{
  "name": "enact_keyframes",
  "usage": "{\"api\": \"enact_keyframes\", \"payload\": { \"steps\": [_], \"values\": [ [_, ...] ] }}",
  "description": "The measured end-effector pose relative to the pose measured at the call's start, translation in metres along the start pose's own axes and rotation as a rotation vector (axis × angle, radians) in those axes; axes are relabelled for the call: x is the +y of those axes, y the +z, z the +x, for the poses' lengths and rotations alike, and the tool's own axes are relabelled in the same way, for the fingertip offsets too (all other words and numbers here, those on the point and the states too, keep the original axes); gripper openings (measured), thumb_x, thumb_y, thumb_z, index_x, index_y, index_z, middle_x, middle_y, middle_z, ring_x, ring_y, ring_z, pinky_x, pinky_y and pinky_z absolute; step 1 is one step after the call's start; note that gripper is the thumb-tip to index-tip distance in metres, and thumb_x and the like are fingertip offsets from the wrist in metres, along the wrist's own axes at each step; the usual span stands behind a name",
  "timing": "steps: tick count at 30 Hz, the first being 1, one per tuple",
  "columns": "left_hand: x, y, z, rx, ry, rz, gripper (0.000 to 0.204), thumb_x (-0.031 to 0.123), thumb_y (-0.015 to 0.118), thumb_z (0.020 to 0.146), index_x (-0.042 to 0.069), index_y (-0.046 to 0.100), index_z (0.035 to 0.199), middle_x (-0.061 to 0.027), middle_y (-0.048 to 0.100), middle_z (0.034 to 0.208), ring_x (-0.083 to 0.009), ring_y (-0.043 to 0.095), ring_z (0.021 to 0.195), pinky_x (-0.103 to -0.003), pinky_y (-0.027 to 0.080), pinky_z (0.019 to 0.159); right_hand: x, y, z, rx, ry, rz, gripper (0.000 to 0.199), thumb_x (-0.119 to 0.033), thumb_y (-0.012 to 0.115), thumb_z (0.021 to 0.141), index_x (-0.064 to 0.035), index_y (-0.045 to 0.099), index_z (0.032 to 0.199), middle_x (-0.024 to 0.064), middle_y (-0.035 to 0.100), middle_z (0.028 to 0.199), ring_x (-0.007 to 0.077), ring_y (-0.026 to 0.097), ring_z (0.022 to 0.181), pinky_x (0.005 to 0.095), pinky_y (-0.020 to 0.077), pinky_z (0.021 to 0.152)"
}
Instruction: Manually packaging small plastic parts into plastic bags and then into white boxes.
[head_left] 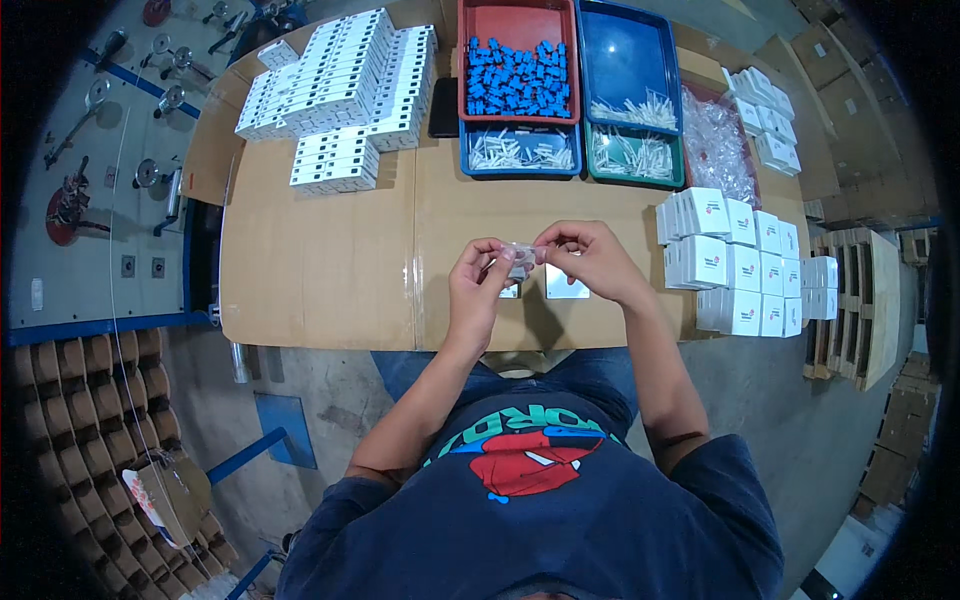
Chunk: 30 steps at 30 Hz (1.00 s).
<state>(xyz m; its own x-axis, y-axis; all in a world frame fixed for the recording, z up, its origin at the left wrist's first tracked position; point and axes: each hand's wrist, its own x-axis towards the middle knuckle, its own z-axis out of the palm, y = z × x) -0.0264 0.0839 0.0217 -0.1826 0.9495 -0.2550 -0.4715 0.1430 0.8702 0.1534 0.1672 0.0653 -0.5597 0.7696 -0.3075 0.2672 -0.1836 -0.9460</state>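
Between my two hands, above the near part of the cardboard-covered table (330,270), is a small clear plastic bag (520,250). My left hand (480,275) pinches its left side with the fingers closed. On the other side my right hand (590,258) grips the bag's edge between thumb and fingertips. What the bag contains is too small to make out. Below my right hand lies a white square box (567,288) on the cardboard. Part of another small pale item (510,292) shows under my left hand, mostly hidden.
Beyond my hands stand a red tray (465,60) of blue plastic parts, blue and green trays (685,165) of white plugs, and a bin of clear bags (718,150). White boxes are stacked at left (335,85) and right (742,268). Wooden pallets (862,310) stand right of the table.
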Motion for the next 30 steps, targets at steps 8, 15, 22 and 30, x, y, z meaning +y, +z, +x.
{"api": "enact_keyframes", "payload": {
  "steps": [8,15,22,30],
  "values": [
    [0.006,0.005,-0.005,-0.026,-0.012,-0.046,0.02,0.016,0.061,0.104,0.0,0.061,0.116,-0.0118,0.072,0.107,-0.0186,0.073,0.097,-0.027,0.057,0.079,0.008,0.008,-0.002,0.12,-0.176,0.027,0.012,-0.01,0.071,0.093,-0.0016,0.072,0.101,-0.0024,0.064,0.081,0.0008,0.053,0.068,0.019,0.0409,0.057],
    [0.01,0.011,-0.008,-0.021,0.03,0.003,0.019,0.014,0.059,0.104,0.0,0.062,0.117,-0.0126,0.072,0.107,-0.0204,0.073,0.095,-0.033,0.063,0.077,0.022,0.018,-0.001,0.245,-0.298,0.003,0.006,-0.004,0.069,0.093,-0.0005,0.064,0.091,-0.0015,0.063,0.081,0.0021,0.054,0.069,0.0194,0.0422,0.059],
    [0.016,0.012,-0.009,-0.003,0.027,-0.032,0.021,0.017,0.059,0.104,0.0,0.062,0.116,-0.0121,0.072,0.106,-0.0209,0.074,0.093,-0.03,0.062,0.074,0.014,0.02,-0.005,0.195,-0.216,0.156,0.009,-0.005,0.068,0.094,-0.0008,0.068,0.102,0.0028,0.069,0.094,0.0059,0.062,0.082,0.0208,0.0481,0.066],
    [0.015,0.014,-0.009,-0.01,0.037,0.029,0.019,0.016,0.058,0.104,0.001,0.062,0.115,-0.0114,0.072,0.105,-0.0203,0.074,0.093,-0.03,0.062,0.073,0.029,0.023,-0.004,0.226,-0.333,0.167,0.009,-0.002,0.066,0.096,0.0012,0.067,0.104,0.0008,0.066,0.092,0.0036,0.058,0.076,0.0187,0.0446,0.061]
  ]
}}
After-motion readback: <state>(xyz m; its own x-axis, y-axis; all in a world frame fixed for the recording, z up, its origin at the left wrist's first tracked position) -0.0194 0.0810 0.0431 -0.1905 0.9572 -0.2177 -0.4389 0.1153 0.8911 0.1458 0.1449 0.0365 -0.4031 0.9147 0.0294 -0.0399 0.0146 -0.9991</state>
